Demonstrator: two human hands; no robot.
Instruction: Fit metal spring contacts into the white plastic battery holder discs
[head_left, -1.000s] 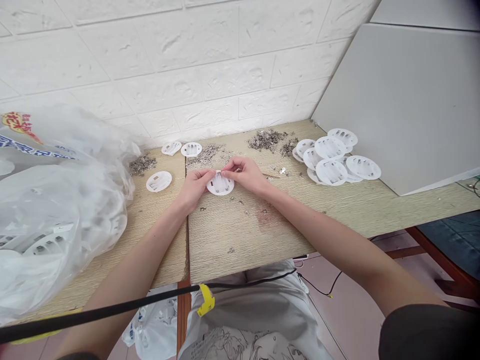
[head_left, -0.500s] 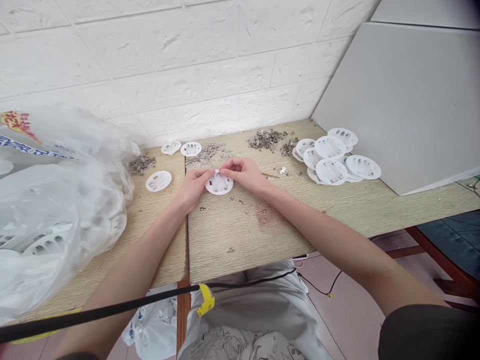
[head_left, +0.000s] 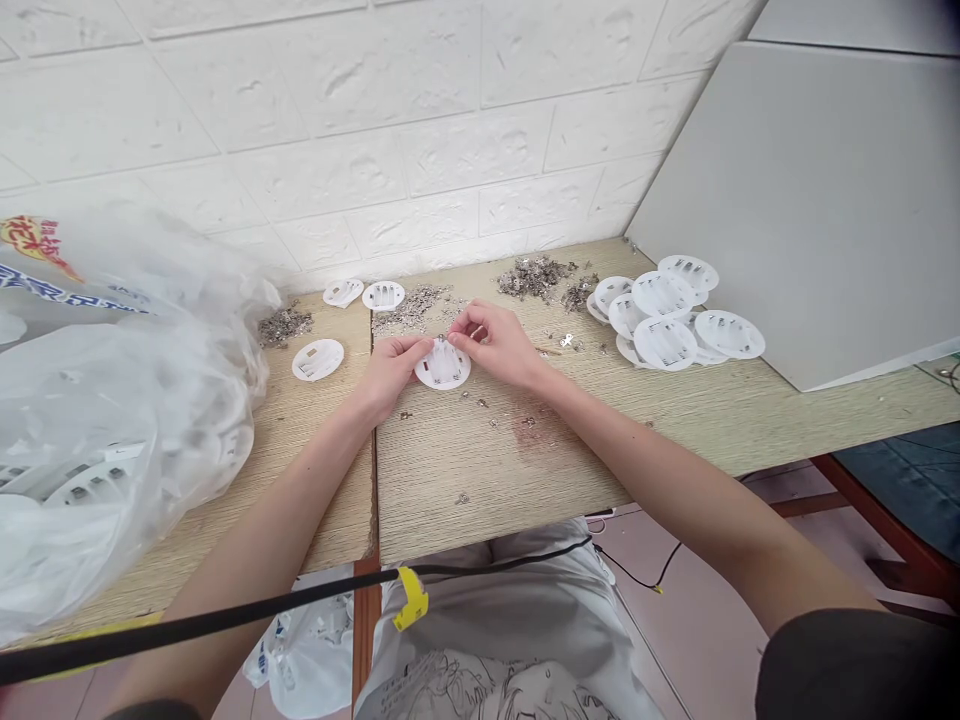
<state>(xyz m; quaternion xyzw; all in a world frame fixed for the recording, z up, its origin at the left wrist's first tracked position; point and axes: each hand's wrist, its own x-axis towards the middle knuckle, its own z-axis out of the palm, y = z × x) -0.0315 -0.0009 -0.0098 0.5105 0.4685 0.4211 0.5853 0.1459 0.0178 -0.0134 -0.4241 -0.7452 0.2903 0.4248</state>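
Note:
A round white plastic disc (head_left: 443,366) with battery slots lies on the wooden table (head_left: 480,450), a little past its middle. My left hand (head_left: 390,368) grips the disc's left edge with closed fingers. My right hand (head_left: 491,340) sits at the disc's top right, its fingertips pinched together just above the slots. What they pinch is too small to make out. Small metal clips (head_left: 409,310) lie scattered just behind both hands.
A stack of several white discs (head_left: 667,315) sits at the right, beside a grey panel (head_left: 810,200). More clip piles (head_left: 536,277) lie near the white brick wall. Three single discs (head_left: 318,359) lie at the left. A big plastic bag (head_left: 105,400) of discs fills the left side.
My right hand has lifted slightly off the disc's top edge, fingers still pinched. My left hand and the disc have barely moved.

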